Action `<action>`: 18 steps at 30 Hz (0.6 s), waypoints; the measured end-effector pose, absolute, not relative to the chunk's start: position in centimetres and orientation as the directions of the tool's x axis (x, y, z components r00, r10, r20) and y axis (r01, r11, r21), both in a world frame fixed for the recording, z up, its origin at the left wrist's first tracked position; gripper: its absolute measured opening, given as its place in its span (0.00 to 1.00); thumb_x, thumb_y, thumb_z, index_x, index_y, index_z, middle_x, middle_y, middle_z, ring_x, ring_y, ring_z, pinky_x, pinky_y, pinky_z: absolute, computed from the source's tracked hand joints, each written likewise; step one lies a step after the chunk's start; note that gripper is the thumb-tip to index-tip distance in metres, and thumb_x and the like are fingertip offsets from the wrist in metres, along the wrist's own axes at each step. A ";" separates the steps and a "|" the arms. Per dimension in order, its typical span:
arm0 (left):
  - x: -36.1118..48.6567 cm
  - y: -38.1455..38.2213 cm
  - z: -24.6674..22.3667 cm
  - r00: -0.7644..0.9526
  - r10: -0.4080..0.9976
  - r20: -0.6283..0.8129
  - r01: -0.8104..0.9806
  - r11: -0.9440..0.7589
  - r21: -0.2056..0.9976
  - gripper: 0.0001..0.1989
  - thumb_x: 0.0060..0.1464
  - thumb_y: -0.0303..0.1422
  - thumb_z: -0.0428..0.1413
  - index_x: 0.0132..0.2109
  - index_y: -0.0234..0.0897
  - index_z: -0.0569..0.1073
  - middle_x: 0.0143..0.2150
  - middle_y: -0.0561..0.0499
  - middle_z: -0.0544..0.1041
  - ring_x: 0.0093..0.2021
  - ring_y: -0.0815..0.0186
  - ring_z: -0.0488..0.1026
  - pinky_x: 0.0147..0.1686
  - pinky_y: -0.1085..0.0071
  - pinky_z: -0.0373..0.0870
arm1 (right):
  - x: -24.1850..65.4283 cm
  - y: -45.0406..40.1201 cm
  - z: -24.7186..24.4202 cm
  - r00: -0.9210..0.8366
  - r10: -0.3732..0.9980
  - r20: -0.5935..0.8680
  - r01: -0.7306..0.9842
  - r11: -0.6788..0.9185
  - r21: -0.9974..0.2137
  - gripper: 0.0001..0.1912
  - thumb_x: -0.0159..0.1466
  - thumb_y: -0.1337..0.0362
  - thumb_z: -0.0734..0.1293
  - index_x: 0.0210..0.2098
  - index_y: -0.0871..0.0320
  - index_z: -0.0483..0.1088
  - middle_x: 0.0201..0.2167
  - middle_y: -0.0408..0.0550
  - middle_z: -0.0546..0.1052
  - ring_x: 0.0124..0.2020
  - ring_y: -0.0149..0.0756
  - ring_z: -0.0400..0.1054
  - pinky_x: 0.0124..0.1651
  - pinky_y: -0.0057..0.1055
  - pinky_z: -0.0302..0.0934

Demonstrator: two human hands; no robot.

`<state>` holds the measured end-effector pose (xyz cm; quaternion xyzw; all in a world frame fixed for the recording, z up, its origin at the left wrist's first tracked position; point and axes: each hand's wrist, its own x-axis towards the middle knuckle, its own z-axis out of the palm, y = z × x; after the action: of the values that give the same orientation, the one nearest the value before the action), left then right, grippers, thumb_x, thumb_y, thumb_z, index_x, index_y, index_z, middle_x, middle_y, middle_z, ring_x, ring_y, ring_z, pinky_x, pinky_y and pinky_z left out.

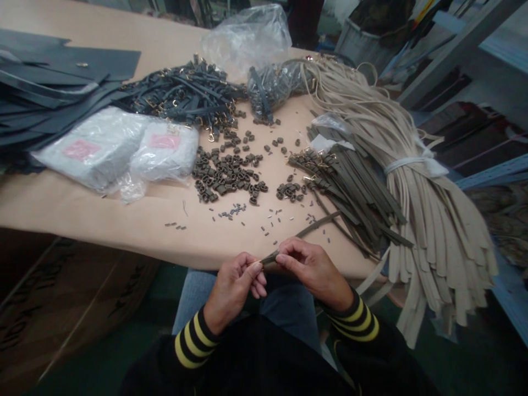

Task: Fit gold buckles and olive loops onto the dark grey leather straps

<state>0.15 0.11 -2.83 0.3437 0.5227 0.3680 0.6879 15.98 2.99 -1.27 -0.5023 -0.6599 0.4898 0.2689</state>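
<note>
Both hands meet at the table's front edge on one dark olive strap [317, 224]. My left hand [239, 283] is closed, thumb and forefinger pinching its near end, where a bit of gold-coloured metal shows. Close beside it, my right hand [311, 267] pinches the same strap between thumb and fingers. The strap's free length slants up to the right over the tabletop. Just beyond the hands lie small metal pins [233, 212], scattered loosely. Behind those sits a heap of small olive loops [223, 173], with a smaller cluster of loops [291, 191] to its right.
A bundle of olive straps with gold buckles [355, 190] lies at right, beside long beige straps [437, 220] hanging over the edge. Wrapped white packets [103, 146], a pile of dark buckled straps [181, 93] and dark sheets [99, 63] occupy the left. A clear plastic bag [251, 36] stands behind.
</note>
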 end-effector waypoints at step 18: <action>0.0 0.2 -3.5 0.252 0.866 -0.432 -0.192 0.482 0.855 0.11 0.48 0.36 0.53 0.30 0.30 0.67 0.22 0.52 0.72 0.17 0.74 0.69 0.18 0.79 0.64 | 15.2 2.7 -2.0 -0.332 0.905 -0.264 0.272 -0.176 -0.946 0.04 0.53 0.66 0.65 0.29 0.60 0.65 0.24 0.43 0.68 0.27 0.29 0.63 0.31 0.27 0.59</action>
<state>0.02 0.23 -3.50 0.3471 0.4854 0.3720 0.7110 15.24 2.70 -2.05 -0.5079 -0.5797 0.5745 0.2755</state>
